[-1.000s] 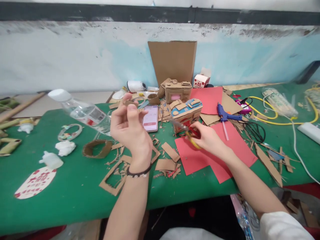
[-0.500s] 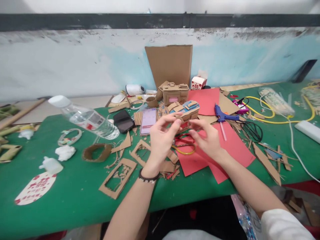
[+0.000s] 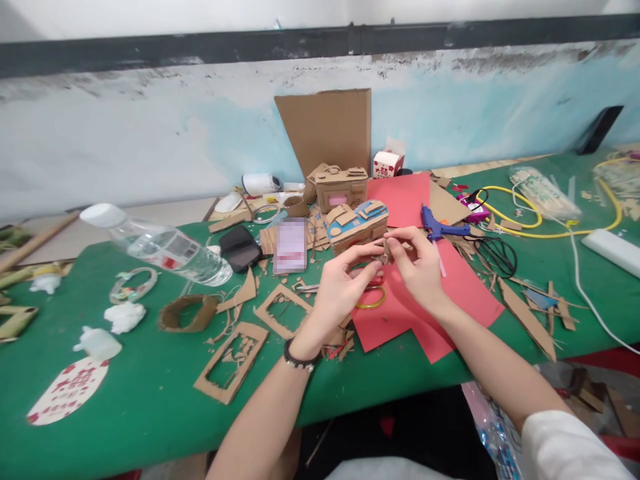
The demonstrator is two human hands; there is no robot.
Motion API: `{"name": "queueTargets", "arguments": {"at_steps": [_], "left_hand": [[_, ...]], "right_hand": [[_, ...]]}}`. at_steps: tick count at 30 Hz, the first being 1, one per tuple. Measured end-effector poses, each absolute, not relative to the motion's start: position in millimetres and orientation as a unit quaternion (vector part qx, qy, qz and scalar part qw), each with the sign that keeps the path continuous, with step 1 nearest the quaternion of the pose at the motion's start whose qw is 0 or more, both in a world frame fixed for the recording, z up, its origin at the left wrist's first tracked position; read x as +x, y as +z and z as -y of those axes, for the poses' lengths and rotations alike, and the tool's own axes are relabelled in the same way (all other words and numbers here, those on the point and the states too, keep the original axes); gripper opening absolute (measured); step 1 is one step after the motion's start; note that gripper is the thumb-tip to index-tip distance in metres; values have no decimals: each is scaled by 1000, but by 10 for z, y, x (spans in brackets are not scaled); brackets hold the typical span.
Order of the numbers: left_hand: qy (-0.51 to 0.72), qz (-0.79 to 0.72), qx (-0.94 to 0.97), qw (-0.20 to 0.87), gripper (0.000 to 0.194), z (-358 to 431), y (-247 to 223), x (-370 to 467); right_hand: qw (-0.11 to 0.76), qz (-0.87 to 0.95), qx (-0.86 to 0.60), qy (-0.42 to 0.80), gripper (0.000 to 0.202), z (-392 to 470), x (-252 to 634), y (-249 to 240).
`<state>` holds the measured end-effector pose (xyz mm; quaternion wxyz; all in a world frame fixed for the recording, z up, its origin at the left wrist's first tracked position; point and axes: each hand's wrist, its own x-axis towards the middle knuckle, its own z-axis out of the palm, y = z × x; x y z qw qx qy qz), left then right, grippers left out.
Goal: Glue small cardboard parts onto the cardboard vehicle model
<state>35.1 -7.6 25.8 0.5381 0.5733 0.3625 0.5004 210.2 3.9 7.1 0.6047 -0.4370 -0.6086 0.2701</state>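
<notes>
Over the red paper [image 3: 395,317], my left hand [image 3: 345,283] and my right hand [image 3: 417,267] meet with bent fingers. Between their fingertips is a small brown cardboard piece [image 3: 387,251], mostly covered by the fingers. Below them lie scissors with red and yellow handles [image 3: 371,305], partly hidden by my left hand. Just behind the fingers stands a small cardboard model with blue patches [image 3: 356,223], and a cardboard camera-shaped box [image 3: 343,190] sits behind that. A blue glue gun [image 3: 443,225] rests to the right of my right hand.
Cut cardboard frames [image 3: 233,363] and a cardboard ring [image 3: 187,313] lie to the left, with a water bottle [image 3: 160,247], a phone [image 3: 290,245] and a black case [image 3: 241,247]. Cardboard strips [image 3: 527,320], a yellow cable [image 3: 540,230] and a white power strip [image 3: 613,257] are at right.
My hands have come together, and my right fingertips now touch the small cardboard piece that my left hand held up before. The whole view has shifted slightly.
</notes>
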Motion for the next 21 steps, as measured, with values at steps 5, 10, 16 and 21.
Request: {"name": "queueTargets", "arguments": {"at_steps": [5, 10, 16, 21], "left_hand": [[543, -357, 580, 492, 41, 42, 242, 357], [533, -367, 590, 482, 49, 25, 243, 343], [530, -369, 585, 491, 46, 14, 224, 332], [530, -375, 583, 489, 43, 19, 233, 333]], "right_hand": [[616, 557, -424, 361, 35, -80, 2079, 104], [601, 515, -410, 453, 45, -118, 2107, 145], [579, 522, -388, 492, 44, -127, 2104, 133], [590, 521, -372, 492, 41, -113, 2088, 132]]}}
